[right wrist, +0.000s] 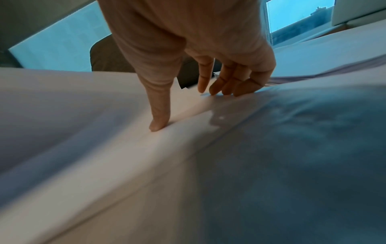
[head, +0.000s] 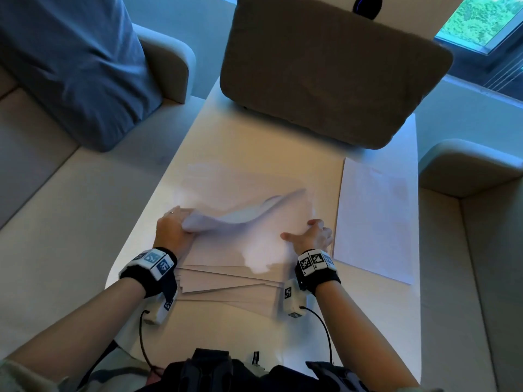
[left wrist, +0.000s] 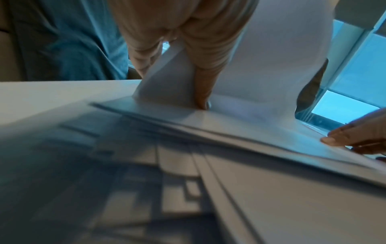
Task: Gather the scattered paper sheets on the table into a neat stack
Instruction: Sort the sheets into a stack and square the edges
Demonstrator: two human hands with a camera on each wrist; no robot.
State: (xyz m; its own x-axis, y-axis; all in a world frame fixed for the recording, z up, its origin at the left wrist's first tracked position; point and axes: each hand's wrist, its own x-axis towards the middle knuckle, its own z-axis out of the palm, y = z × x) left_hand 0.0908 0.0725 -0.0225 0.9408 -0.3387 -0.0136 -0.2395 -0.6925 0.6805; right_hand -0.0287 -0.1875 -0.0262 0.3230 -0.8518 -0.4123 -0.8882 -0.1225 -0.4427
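A loose pile of white paper sheets (head: 232, 278) lies fanned out on the pale table (head: 254, 137) in front of me. My left hand (head: 181, 222) grips the left edge of the top sheet (head: 243, 219), which curls up off the pile. In the left wrist view the thumb and fingers (left wrist: 200, 92) pinch that curled sheet (left wrist: 271, 66) above the pile (left wrist: 271, 181). My right hand (head: 305, 233) rests on the pile's right side. Its thumb and fingertips (right wrist: 158, 122) press down on the paper. One more sheet (head: 373, 219) lies flat by itself to the right.
A brown padded chair back (head: 334, 72) leans over the table's far end. A blue cushion (head: 70, 60) lies on the beige sofa at the far left. Sofa seats run along both sides of the table. A window shows at the top right.
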